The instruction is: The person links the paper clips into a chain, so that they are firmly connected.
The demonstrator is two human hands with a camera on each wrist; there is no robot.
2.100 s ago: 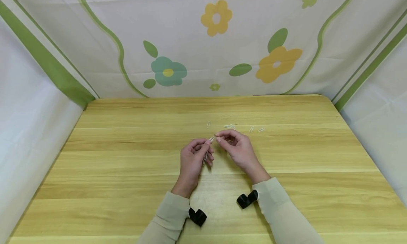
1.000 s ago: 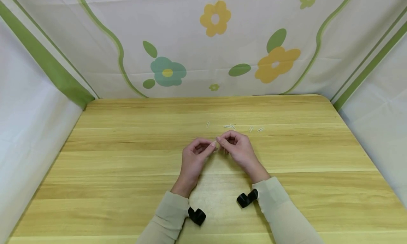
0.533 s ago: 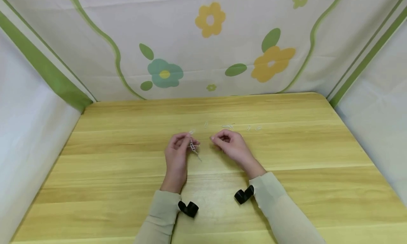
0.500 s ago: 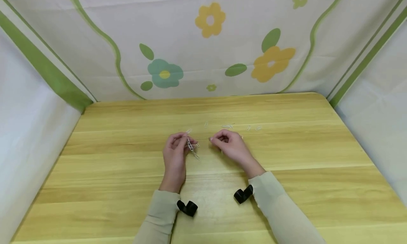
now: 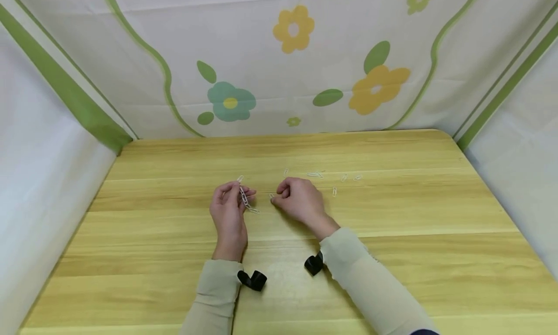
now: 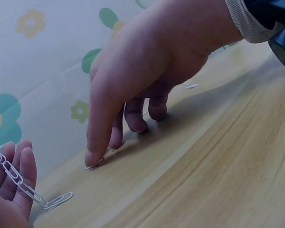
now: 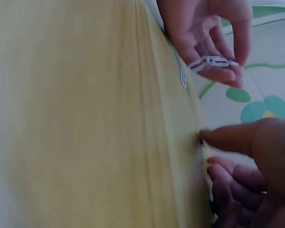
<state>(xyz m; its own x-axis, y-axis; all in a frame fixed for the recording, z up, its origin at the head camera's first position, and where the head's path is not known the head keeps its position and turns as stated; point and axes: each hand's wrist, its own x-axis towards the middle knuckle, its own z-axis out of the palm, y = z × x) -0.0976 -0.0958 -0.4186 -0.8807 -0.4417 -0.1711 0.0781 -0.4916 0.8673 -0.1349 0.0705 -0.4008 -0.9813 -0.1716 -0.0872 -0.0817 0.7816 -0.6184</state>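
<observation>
My left hand [image 5: 228, 210] pinches a short chain of linked white paper clips [image 5: 244, 197] between thumb and fingers. One clip pokes above the fingertips, and the lower end of the chain [image 6: 20, 181] hangs down beside the palm, its last clip slanting sideways. My right hand [image 5: 302, 200] is lowered to the table, palm down. Its thumb touches a single white paper clip [image 5: 271, 196] lying on the wood; the right wrist view has the thumb [image 7: 228, 137] and index finger apart. Part of that clip is hidden under the thumb.
Loose white paper clips lie on the wooden table [image 5: 152, 257]: one near the back [image 5: 286, 172], a small cluster [image 5: 316, 174], two farther right, and one clip [image 5: 334, 192] right of my right hand. A flowered white curtain [image 5: 279, 83] stands behind the table.
My hands have parted. The left has moved left with the chain, which now hangs in sight; the right has moved left and down to the single clip, uncovering another clip to its right.
</observation>
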